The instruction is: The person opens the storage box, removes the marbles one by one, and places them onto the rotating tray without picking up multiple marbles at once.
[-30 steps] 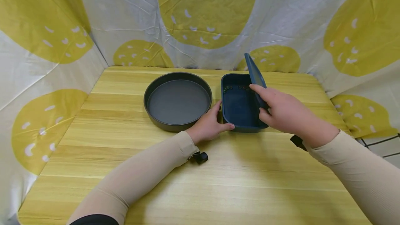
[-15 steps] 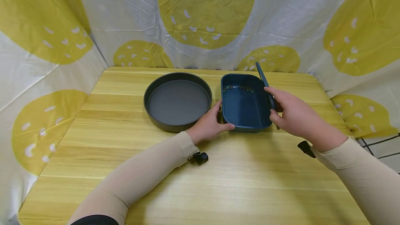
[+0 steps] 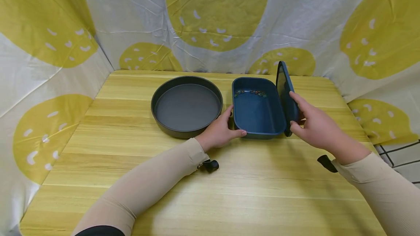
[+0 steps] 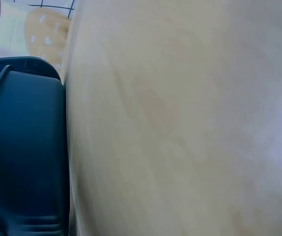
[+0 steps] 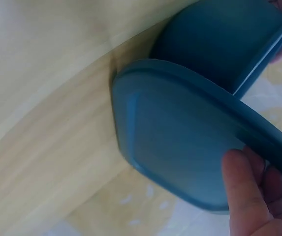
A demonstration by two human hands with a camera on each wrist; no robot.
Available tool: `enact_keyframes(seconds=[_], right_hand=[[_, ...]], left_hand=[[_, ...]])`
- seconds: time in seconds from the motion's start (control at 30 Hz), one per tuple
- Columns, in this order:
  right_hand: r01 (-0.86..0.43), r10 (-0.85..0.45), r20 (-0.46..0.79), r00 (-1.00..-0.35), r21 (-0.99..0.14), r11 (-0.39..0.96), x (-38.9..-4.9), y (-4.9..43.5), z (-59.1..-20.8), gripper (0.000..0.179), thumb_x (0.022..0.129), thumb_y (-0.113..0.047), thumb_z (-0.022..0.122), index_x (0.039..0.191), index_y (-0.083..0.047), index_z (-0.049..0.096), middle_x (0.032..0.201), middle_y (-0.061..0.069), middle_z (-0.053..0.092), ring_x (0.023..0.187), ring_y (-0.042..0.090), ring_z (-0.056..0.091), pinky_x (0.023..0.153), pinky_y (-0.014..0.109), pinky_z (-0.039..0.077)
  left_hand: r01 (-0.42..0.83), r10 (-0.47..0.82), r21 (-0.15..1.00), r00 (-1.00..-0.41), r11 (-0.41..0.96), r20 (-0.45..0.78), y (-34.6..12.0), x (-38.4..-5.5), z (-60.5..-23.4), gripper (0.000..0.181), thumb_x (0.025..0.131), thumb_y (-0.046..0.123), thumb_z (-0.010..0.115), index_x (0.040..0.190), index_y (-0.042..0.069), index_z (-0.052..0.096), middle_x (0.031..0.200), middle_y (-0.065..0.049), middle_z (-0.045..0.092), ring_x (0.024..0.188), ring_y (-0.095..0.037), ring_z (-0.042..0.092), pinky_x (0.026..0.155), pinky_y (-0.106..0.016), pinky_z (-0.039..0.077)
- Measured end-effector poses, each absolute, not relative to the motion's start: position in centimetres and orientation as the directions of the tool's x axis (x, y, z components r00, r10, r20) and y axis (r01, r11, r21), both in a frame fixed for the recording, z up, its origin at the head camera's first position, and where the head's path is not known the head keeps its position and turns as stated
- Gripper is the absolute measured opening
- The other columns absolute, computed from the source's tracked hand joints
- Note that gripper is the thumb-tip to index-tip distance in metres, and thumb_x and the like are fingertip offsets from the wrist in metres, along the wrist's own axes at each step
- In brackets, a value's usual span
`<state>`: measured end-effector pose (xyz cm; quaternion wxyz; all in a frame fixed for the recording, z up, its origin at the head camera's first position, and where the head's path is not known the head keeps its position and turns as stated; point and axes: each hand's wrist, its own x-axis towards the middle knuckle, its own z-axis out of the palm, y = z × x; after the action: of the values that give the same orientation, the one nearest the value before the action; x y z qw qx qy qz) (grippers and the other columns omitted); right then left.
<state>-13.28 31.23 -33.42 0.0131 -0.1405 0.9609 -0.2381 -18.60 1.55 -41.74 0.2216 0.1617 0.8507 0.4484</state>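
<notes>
A dark blue rectangular box (image 3: 259,114) stands on the table, its top uncovered. Along its far inner wall lie several small bead-like coloured pieces (image 3: 258,93). My left hand (image 3: 219,130) rests at the box's near left corner, its fingers along the left side and its thumb straight across the near side. On the right, my right hand (image 3: 315,128) holds the blue lid (image 3: 289,105) nearly upright beside the box. In the right wrist view, fingertips lie on the face of the lid (image 5: 175,132), close to its edge. The left wrist view shows the box's outer wall (image 4: 27,142).
A round dark grey pan (image 3: 187,105) sits left of the box, near my left hand. Both stand on a wooden table (image 3: 210,196). A white and yellow patterned cloth (image 3: 216,10) hangs behind and at the sides. A black wire grid (image 3: 400,161) shows at right.
My right hand has carried the lid rightward from over the box to its right side, turning it nearly upright. More of the box's inside shows. The left hand stays in place.
</notes>
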Motion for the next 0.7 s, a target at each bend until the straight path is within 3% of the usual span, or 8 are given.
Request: enact_keyframes(seconds=[0.1, 0.27, 0.33, 0.57, 0.7], right_hand=[[-0.276, -0.280, 0.064, -0.958, -0.471, 0.838, -13.2, 31.7, -33.5, 0.094, 0.095, 0.000, 0.069, 0.170, -0.006, 0.013, 0.105, 0.018, 0.074, 0.094, 0.028, 0.072, 0.073, 0.024, 0.060], [-0.298, -0.293, 0.080, -0.953, -0.437, 0.849, -13.1, 32.2, -33.4, 0.093, 0.094, 0.000, 0.072, 0.169, -0.003, 0.016, 0.105, 0.017, 0.074, 0.094, 0.031, 0.073, 0.085, 0.051, 0.062], [-0.308, -0.299, 0.087, -0.950, -0.411, 0.858, -13.1, 32.5, -33.3, 0.094, 0.094, 0.000, 0.073, 0.168, -0.001, 0.017, 0.103, 0.015, 0.074, 0.094, 0.031, 0.073, 0.087, 0.055, 0.061], [-0.297, -0.291, 0.070, -0.954, -0.347, 0.890, -13.0, 33.8, -32.9, 0.097, 0.093, -0.006, 0.079, 0.167, 0.003, 0.016, 0.100, 0.013, 0.076, 0.093, 0.034, 0.073, 0.086, 0.055, 0.060], [-0.301, -0.294, 0.068, -0.953, -0.299, 0.906, -12.8, 34.6, -32.4, 0.098, 0.092, -0.008, 0.081, 0.166, 0.005, 0.018, 0.099, 0.014, 0.077, 0.091, 0.034, 0.073, 0.066, 0.036, 0.059]], left_hand=[[0.072, 0.472, 0.834, -0.849, 0.547, -0.236, 1.6, -18.6, -41.7, 0.111, 0.092, 0.052, 0.079, 0.171, 0.033, 0.003, 0.177, -0.001, 0.022, 0.159, -0.028, 0.033, 0.126, -0.051, 0.036], [0.065, 0.470, 0.834, -0.848, 0.548, -0.243, 1.5, -18.6, -41.7, 0.111, 0.092, 0.052, 0.079, 0.171, 0.033, 0.003, 0.177, -0.001, 0.023, 0.159, -0.028, 0.033, 0.125, -0.051, 0.036], [0.063, 0.470, 0.833, -0.848, 0.549, -0.246, 1.5, -18.6, -41.7, 0.112, 0.092, 0.051, 0.079, 0.171, 0.032, 0.003, 0.177, -0.002, 0.023, 0.159, -0.028, 0.034, 0.125, -0.052, 0.037], [0.069, 0.478, 0.842, -0.847, 0.535, -0.234, 1.4, -18.6, -41.7, 0.112, 0.093, 0.050, 0.080, 0.171, 0.031, 0.003, 0.177, -0.002, 0.022, 0.160, -0.028, 0.032, 0.126, -0.051, 0.036], [0.071, 0.479, 0.844, -0.847, 0.532, -0.230, 1.5, -18.5, -41.7, 0.112, 0.092, 0.050, 0.080, 0.171, 0.031, 0.003, 0.177, -0.002, 0.022, 0.160, -0.027, 0.031, 0.126, -0.050, 0.035]])
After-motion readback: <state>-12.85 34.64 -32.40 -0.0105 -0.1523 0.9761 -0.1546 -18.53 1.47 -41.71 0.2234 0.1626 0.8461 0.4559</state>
